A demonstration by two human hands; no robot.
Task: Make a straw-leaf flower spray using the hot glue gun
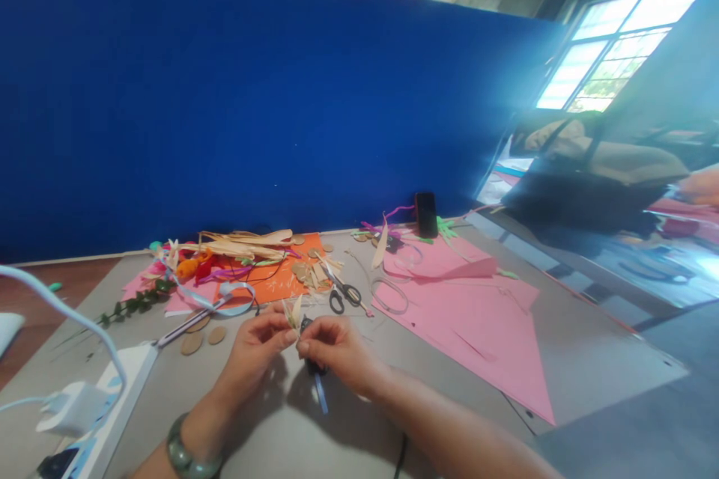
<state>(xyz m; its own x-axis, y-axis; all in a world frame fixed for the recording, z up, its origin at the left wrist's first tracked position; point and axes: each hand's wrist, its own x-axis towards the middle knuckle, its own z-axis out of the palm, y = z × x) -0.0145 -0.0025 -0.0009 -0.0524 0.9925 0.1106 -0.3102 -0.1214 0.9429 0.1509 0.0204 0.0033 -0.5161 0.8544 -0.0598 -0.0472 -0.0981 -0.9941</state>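
Observation:
Both my hands meet over the grey table (589, 359) near its front. My left hand (255, 348), a green bangle on its wrist, pinches a small pale straw piece (293, 310) that sticks up between the fingertips. My right hand (334, 348) is closed around a small dark tool (308, 329) with a light blue part (320, 393) hanging below the fist. The fingertips of the two hands touch at the straw piece.
Scissors (344, 293) lie just beyond my hands. Pink paper sheets (477, 314) spread to the right, orange paper (275, 277) with straw strips and ribbons to the left. A black phone (426, 214) leans on the blue partition. A power strip with charger (84, 404) sits front left.

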